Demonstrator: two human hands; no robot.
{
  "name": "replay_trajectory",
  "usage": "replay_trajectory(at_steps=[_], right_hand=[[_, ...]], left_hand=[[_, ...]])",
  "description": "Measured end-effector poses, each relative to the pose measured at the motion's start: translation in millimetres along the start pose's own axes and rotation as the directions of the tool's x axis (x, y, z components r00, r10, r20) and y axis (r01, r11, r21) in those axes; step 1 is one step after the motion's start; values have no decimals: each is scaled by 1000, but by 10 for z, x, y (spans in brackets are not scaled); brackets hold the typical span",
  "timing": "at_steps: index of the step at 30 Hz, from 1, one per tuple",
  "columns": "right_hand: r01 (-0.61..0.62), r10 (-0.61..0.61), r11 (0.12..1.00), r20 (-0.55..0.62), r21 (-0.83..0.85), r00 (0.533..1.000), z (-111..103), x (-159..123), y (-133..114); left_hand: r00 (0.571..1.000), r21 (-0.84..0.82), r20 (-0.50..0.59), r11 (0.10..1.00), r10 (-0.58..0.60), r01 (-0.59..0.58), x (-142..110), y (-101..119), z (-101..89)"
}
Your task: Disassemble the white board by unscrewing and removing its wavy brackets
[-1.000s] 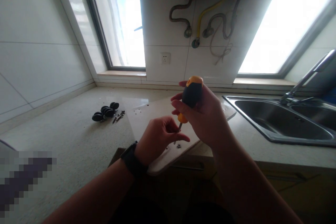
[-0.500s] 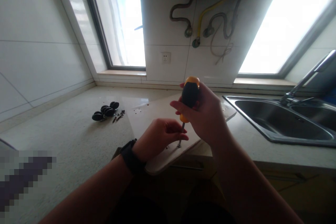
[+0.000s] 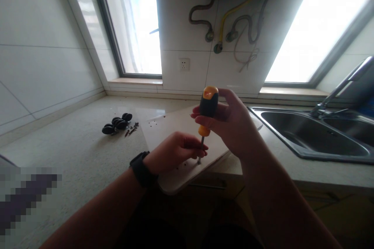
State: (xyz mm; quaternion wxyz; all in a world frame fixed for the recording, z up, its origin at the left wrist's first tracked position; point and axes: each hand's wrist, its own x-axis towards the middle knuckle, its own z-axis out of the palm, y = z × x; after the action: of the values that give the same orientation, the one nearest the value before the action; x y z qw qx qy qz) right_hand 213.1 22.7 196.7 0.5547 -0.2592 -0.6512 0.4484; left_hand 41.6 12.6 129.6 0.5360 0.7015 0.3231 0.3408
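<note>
A screwdriver (image 3: pixel 209 105) with a black and orange handle stands nearly upright, tilted slightly. My right hand (image 3: pixel 232 126) is wrapped around the handle. The thumb and fingers of my left hand (image 3: pixel 177 151) are closed at the metal shaft, low down. The tip meets a small screw (image 3: pixel 199 162) near the front edge of a white board (image 3: pixel 171 183). Small holes dot the board's surface, some close to the screw and others at its far left. My left wrist wears a dark watch. The underside of the board is hidden.
Black round pieces like casters (image 3: pixel 117 123) lie on the speckled counter (image 3: pixel 76 151) at left, beside loose screws (image 3: pixel 133 128). A steel sink (image 3: pixel 315 134) with a faucet (image 3: pixel 341 89) is at right. Drawers are below the counter edge. Pipes (image 3: pixel 223 21) and a socket (image 3: pixel 184 64) are on the wall.
My right hand has shifted its grip and turned on the screwdriver handle, which leans a little further left. My left hand and wrist have moved slightly left.
</note>
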Motion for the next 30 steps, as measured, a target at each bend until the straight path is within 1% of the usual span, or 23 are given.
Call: replay_trajectory(at_steps=[2,5,7,9,12,16,17,19,21,23,24,25,27,28,30], right_hand=[[37,-36,999,20,-26,999,-3,-18,4],[109,-102,973,42,-202,994,-13,-43,-24],[120,-116,943,33,-309,993,-18,-53,-48],[105,-108,932,9,-346,994,-12,-55,-55],[90,-97,951,-8,-295,995,25,-46,-36],[40,-45,992,-47,-119,998,81,-30,-40],[30,-34,995,-44,-98,998,87,-28,-50],[27,-29,995,-23,-92,999,87,-30,-66],[40,-40,996,3,-80,999,74,-32,-69],[50,-49,998,22,-42,999,57,-30,-56],[48,-47,999,33,-18,998,50,-26,-48],[42,-42,999,44,3,998,44,-21,-41],[35,-37,999,60,29,998,39,-8,-38],[44,-45,999,68,22,997,40,-2,-43],[74,-69,995,79,-60,994,44,6,-63]], left_hand=[[999,17,-47,1000,-10,11,12,-20,18],[993,53,-117,998,-14,20,19,-31,54],[988,70,-154,997,-3,14,17,-25,76],[983,94,-184,996,8,9,11,-8,93],[972,176,-231,984,36,5,1,35,113],[957,280,-282,960,71,11,-8,89,115],[958,280,-277,960,72,9,-9,94,108],[974,218,-219,976,53,-5,-11,92,80],[995,117,-99,993,20,-9,-14,78,39],[1000,59,21,998,3,-4,-19,56,-3],[998,55,56,998,2,-5,-20,45,-20],[997,58,75,998,3,-8,-20,33,-32],[997,46,71,999,7,-10,-16,14,-41],[998,30,58,1000,3,-5,-12,7,-38],[1000,18,19,1000,-11,11,-4,4,-20]])
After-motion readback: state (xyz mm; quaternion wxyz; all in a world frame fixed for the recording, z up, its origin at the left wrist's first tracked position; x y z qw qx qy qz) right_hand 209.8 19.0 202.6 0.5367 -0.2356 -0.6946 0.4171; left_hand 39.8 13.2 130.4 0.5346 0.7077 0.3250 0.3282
